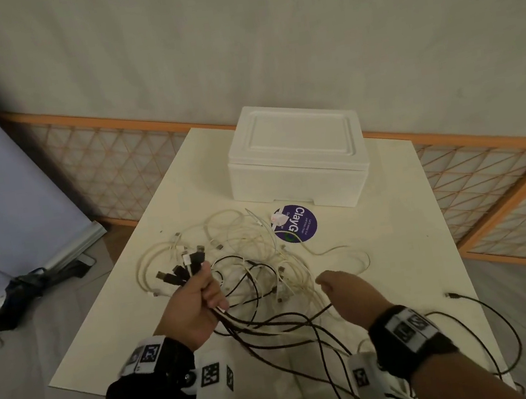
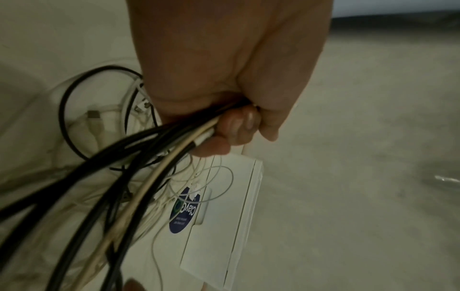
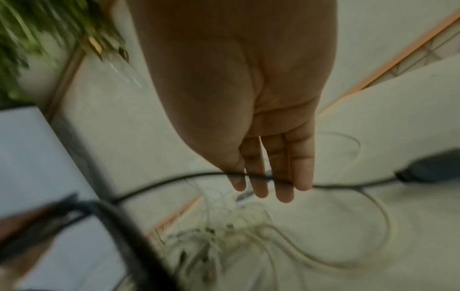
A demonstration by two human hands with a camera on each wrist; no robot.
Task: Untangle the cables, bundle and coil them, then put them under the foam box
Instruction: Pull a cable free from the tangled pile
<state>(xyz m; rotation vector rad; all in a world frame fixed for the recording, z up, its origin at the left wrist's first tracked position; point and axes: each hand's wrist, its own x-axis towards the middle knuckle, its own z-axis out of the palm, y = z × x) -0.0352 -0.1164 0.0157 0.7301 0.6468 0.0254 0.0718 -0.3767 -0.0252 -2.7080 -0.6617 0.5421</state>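
From the head view, the left hand [image 1: 192,304] fists a sheaf of black and white charging cables [image 1: 259,286], plug ends fanned out above the knuckles, seemingly so the ends stay gathered while the loose lengths sprawl across the cream table [image 1: 400,214], some trailing off its near edge; the white foam box [image 1: 296,158] sits at the far edge. The left wrist view shows fingers [image 2: 234,128] curled tight around the strands. In the right wrist view, blurred, the right hand [image 3: 248,110] is spread flat, one black cable [image 3: 161,182] crossing its fingertips [image 3: 283,189], likely to comb it free.
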